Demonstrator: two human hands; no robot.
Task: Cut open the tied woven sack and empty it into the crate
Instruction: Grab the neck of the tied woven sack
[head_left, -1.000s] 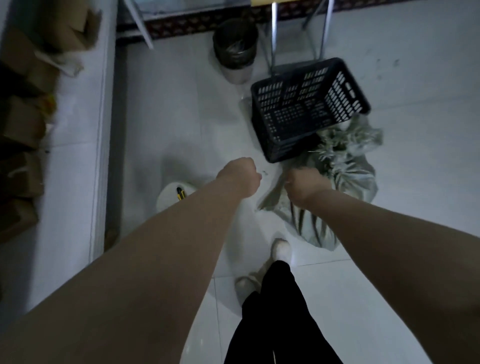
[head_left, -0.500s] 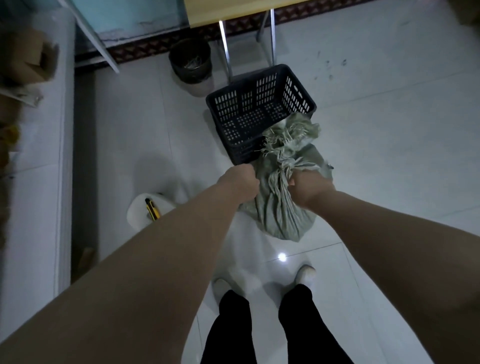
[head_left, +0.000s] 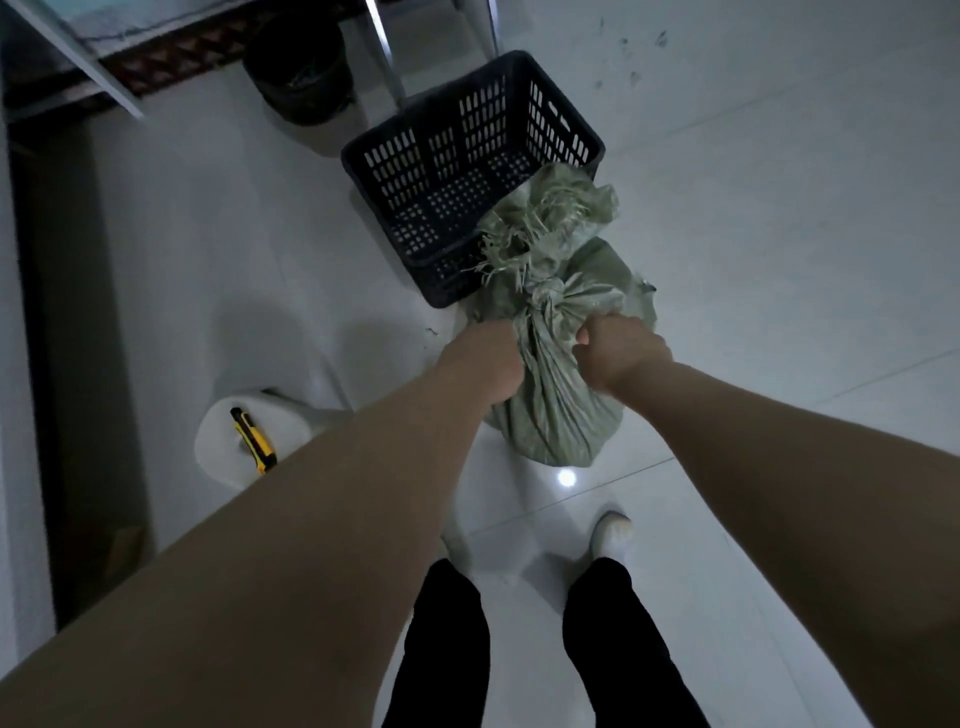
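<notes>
on a pale tiled floor (head_left: 779, 270) in a dim room, seen from above, a person bends over a tied woven sack (head_left: 556, 410). at far left a dark strip runs along the edge of the frame. next to it a yellow utility knife (head_left: 253, 439) lies on top of a round white object (head_left: 221, 457), whose near side is hidden behind the person's left forearm. further back a dark round bin (head_left: 298, 73) stands by the wall, and beside it metal legs (head_left: 383, 52) rise out of the frame. just in front of the legs sits the black slotted crate (head_left: 483, 119), its inside bare. the sack stands at the crate's near right corner, between crate and feet; its frayed mouth (head_left: 550, 218) leans over that corner and hides part of the rim. the knot (head_left: 540, 293) is tight. the left hand (head_left: 485, 364) grips the cloth below the knot on one side, fingers curled under and out of sight. the right hand (head_left: 621, 356) grips the bunched cloth on the other side, thumb showing. whether the sack's base touches the floor cannot be told. both bare forearms cross the lower frame and block much of the floor. below the sack a spot of light glints on a tile, and black trousers (head_left: 452, 649) end in a white shoe (head_left: 615, 535).
</notes>
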